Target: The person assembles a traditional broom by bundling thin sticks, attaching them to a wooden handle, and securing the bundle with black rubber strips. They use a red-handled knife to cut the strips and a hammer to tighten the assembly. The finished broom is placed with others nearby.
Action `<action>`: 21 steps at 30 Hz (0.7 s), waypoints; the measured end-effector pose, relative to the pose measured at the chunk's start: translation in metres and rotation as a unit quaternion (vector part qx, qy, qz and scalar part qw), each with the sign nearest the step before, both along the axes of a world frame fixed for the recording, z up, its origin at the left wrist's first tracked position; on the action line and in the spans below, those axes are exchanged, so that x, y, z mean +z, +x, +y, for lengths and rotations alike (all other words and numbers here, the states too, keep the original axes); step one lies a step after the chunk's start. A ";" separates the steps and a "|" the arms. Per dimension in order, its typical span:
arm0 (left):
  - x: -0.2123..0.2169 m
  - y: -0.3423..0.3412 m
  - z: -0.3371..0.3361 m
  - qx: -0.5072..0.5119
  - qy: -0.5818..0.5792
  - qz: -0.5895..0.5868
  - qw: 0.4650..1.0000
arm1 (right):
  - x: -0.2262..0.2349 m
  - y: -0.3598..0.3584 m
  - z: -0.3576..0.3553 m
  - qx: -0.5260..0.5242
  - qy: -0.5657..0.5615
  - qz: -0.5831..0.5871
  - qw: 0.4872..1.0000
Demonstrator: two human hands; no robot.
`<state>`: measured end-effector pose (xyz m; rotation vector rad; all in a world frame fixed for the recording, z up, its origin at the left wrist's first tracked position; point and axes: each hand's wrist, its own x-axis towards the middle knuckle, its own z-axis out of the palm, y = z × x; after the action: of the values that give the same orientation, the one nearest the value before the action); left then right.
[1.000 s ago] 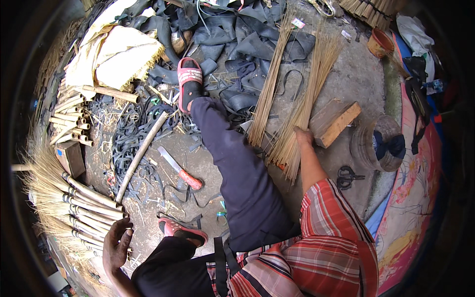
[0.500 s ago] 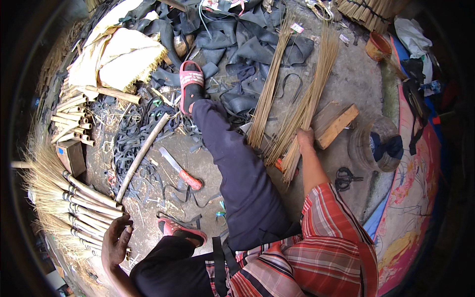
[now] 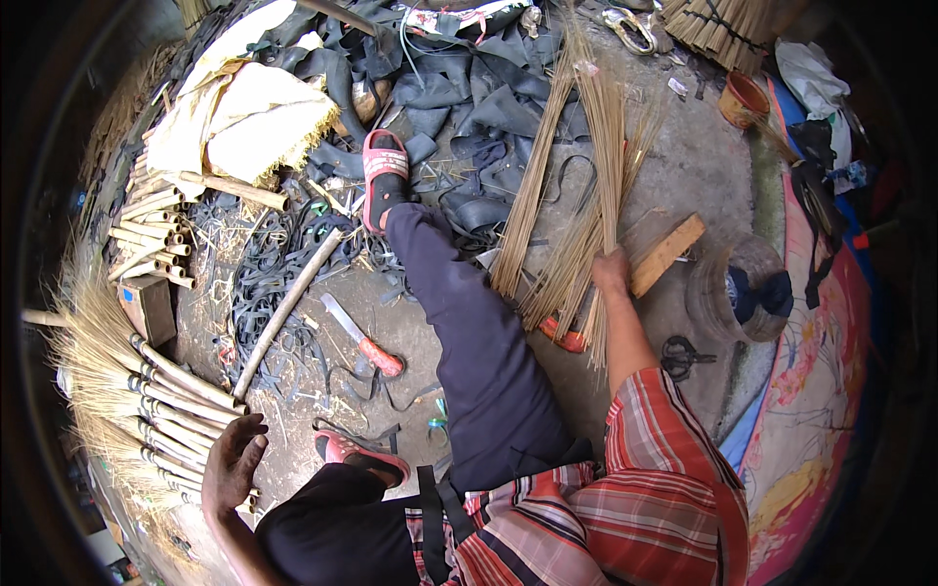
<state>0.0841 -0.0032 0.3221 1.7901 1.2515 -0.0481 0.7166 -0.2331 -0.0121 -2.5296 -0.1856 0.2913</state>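
Note:
My right hand (image 3: 613, 270) is closed around a bundle of thin, tan broom straws (image 3: 606, 161), whose long tips point away from me. More loose straws lie under and beside that bundle. Touching distance from the hand is a wooden block (image 3: 668, 254). A red-orange object (image 3: 563, 335) shows partly from beneath the straw ends. My left hand (image 3: 234, 463) holds nothing, its fingers apart and slightly bent, beside a row of finished brooms (image 3: 181, 410) with pale bamboo handles. Another straw bundle (image 3: 531, 186) lies to the left of the held one.
A knife (image 3: 362, 337) with a red handle and a long stick (image 3: 286, 314) lie left of my leg. Scissors (image 3: 687, 357) and a clear round container (image 3: 740, 290) are at right. Black rubber sheets (image 3: 508, 117) cover the far floor; cut bamboo pieces (image 3: 151, 237) are stacked far left.
The straws in my right hand have swung left at their far tips and separated from other straws. That hand shifted slightly right. My left hand barely moved.

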 end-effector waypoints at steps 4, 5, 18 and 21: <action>0.003 0.004 -0.002 0.000 0.001 0.004 1.000 | 0.007 -0.003 -0.001 0.020 0.065 -0.018 0.998; 0.004 0.004 -0.002 0.000 0.000 0.009 1.000 | 0.007 -0.004 -0.001 0.015 0.086 -0.030 0.996; 0.016 0.034 -0.007 -0.032 0.022 0.072 0.997 | 0.075 -0.031 -0.003 0.024 0.104 -0.099 0.989; 0.035 0.065 -0.007 -0.103 0.046 0.081 0.990 | 0.100 -0.053 -0.001 0.058 0.131 -0.127 0.982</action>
<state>0.1491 -0.0099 0.3571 2.0244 1.1927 -0.2616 0.6638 -0.2343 0.0877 -2.2908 -0.4420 -0.0151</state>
